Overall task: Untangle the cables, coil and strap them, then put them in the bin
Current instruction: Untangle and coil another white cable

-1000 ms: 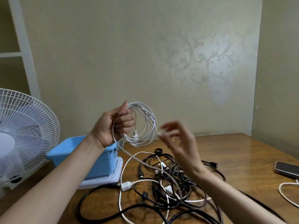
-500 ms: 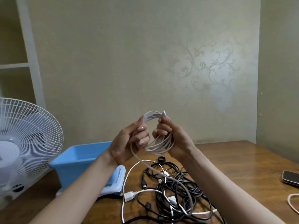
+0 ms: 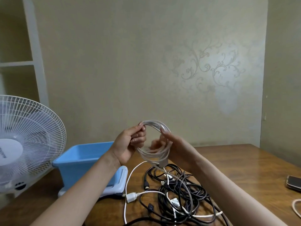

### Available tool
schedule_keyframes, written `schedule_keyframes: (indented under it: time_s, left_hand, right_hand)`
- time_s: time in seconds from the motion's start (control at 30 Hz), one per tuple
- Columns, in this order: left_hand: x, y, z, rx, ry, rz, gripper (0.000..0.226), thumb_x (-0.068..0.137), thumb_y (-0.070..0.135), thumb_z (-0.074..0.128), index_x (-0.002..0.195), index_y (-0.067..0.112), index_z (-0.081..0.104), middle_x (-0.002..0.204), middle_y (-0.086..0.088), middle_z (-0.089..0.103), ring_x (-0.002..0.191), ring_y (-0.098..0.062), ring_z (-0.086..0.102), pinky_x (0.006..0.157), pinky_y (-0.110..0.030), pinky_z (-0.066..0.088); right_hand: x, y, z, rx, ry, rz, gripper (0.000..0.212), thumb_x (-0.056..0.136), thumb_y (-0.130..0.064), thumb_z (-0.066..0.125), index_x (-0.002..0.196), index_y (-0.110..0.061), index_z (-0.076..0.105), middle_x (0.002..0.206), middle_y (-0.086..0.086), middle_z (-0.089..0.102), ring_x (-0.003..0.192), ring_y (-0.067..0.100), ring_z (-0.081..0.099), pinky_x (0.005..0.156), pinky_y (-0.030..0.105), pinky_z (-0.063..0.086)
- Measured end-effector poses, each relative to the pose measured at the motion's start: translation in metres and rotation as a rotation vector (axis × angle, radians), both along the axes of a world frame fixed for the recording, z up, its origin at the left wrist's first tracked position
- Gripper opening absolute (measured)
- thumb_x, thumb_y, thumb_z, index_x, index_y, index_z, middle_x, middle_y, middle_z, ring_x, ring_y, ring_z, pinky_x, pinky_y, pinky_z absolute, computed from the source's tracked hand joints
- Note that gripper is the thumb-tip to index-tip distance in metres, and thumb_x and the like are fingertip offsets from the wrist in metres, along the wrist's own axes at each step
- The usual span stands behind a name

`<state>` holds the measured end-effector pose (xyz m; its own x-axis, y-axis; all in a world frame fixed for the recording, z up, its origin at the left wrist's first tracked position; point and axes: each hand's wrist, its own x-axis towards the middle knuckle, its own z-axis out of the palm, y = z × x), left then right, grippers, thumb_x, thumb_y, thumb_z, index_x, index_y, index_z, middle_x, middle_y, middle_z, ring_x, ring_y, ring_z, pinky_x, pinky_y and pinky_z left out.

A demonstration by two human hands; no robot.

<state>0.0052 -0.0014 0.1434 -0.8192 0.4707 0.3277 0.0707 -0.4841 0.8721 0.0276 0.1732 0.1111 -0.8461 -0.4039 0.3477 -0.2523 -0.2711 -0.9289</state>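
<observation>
A coil of white cable [image 3: 154, 154] hangs in the air above the table, its tail running down into the pile. My left hand [image 3: 130, 142] pinches the coil's top left between thumb and fingers. My right hand [image 3: 171, 142] is on the coil's right side, thumb on the outer loops, its fingers blurred inside the ring. Below them lies a tangle of black and white cables [image 3: 179, 198] on the wooden table [image 3: 236, 168]. The blue bin [image 3: 78, 160] stands at the left, resting on its pale lid [image 3: 120, 180].
A white fan [image 3: 24, 141] stands at the far left beside the bin. A phone [image 3: 294, 182] lies at the table's right edge, with a loop of pale cable [image 3: 295, 207] below it. A wall stands close behind the table.
My right hand came in from the right, took the coil, and now its fingers move inside the ring. The coil has opened into a rounder loop. The camera has tilted slightly.
</observation>
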Motion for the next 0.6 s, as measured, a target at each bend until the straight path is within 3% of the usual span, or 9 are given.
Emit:
schedule_keyframes:
  time_s: [0.07,0.13,0.27,0.3,0.4,0.43,0.5,0.53,0.6]
  left_hand:
    - [-0.005,-0.003,0.0,0.099,-0.029,-0.007,0.019,0.09,0.02,0.042,0.075,0.01,0.045,0.048,0.009,0.028,0.034,0.0,0.026,0.035,-0.011,0.017]
    - [-0.01,-0.005,0.003,0.158,-0.045,0.0,0.025,0.095,0.02,0.037,0.074,0.01,0.045,0.048,0.009,0.029,0.034,0.0,0.027,0.034,-0.011,0.019]
    - [-0.013,-0.02,0.012,0.14,-0.053,0.039,0.027,0.097,0.018,0.035,0.073,0.011,0.045,0.048,0.009,0.029,0.033,0.0,0.027,0.032,-0.01,0.021]
    - [-0.014,-0.026,0.015,0.128,-0.046,0.052,0.024,0.095,0.018,0.038,0.073,0.011,0.045,0.048,0.009,0.028,0.033,0.0,0.027,0.031,-0.01,0.021]
    - [-0.016,-0.041,0.015,0.073,-0.024,0.099,0.017,0.088,0.018,0.043,0.074,0.011,0.045,0.049,0.009,0.027,0.033,0.0,0.026,0.031,-0.01,0.021]
    - [-0.017,-0.043,0.014,0.041,-0.007,0.133,0.018,0.091,0.017,0.042,0.074,0.011,0.045,0.048,0.009,0.027,0.033,0.0,0.025,0.032,-0.011,0.02]
    - [-0.015,-0.039,0.008,-0.065,0.059,0.244,0.026,0.098,0.016,0.039,0.073,0.012,0.044,0.047,0.01,0.027,0.034,0.0,0.024,0.034,-0.011,0.018]
    - [-0.015,-0.034,0.006,-0.128,0.104,0.3,0.028,0.099,0.017,0.039,0.072,0.013,0.043,0.046,0.011,0.027,0.035,0.0,0.024,0.035,-0.012,0.018]
    - [-0.011,-0.02,0.002,-0.229,0.16,0.365,0.029,0.1,0.019,0.041,0.072,0.014,0.043,0.046,0.011,0.028,0.036,-0.001,0.024,0.036,-0.012,0.019]
  right_hand:
    - [-0.002,0.004,-0.017,0.181,-0.006,-0.046,0.079,0.056,-0.067,0.078,0.11,-0.013,0.061,0.109,0.005,0.069,0.102,0.023,0.065,0.094,0.04,0.05]
    - [0.001,0.011,-0.034,0.328,-0.056,0.002,0.09,0.059,-0.063,0.079,0.127,-0.013,0.049,0.117,0.007,0.067,0.106,0.022,0.065,0.092,0.04,0.052]
    - [0.014,0.048,-0.059,0.547,-0.102,0.282,0.021,0.086,-0.023,0.069,0.099,-0.008,0.064,0.067,0.0,0.068,0.059,0.011,0.065,0.073,0.033,0.052]
    - [0.015,0.061,-0.061,0.524,-0.105,0.269,0.012,0.085,-0.022,0.07,0.089,-0.01,0.067,0.061,-0.003,0.064,0.055,0.009,0.063,0.077,0.036,0.052]
    - [0.016,0.094,-0.064,0.272,-0.196,0.124,0.025,0.071,-0.028,0.082,0.071,-0.009,0.067,0.061,0.005,0.06,0.062,0.017,0.062,0.093,0.044,0.05]
    - [0.017,0.097,-0.062,0.145,-0.251,0.066,0.03,0.062,-0.025,0.088,0.07,-0.007,0.065,0.06,0.007,0.057,0.061,0.019,0.061,0.09,0.044,0.052]
    - [0.018,0.092,-0.054,-0.127,-0.422,-0.045,0.039,0.052,-0.015,0.093,0.073,-0.005,0.062,0.051,0.003,0.044,0.045,0.016,0.051,0.065,0.034,0.057]
    - [0.018,0.083,-0.045,-0.223,-0.467,-0.077,0.033,0.061,-0.012,0.087,0.076,-0.005,0.059,0.047,0.001,0.039,0.038,0.013,0.044,0.053,0.028,0.054]
    - [0.018,0.062,-0.02,-0.354,-0.471,-0.137,0.008,0.086,-0.009,0.055,0.083,-0.004,0.05,0.045,-0.001,0.037,0.033,0.01,0.04,0.043,0.023,0.049]
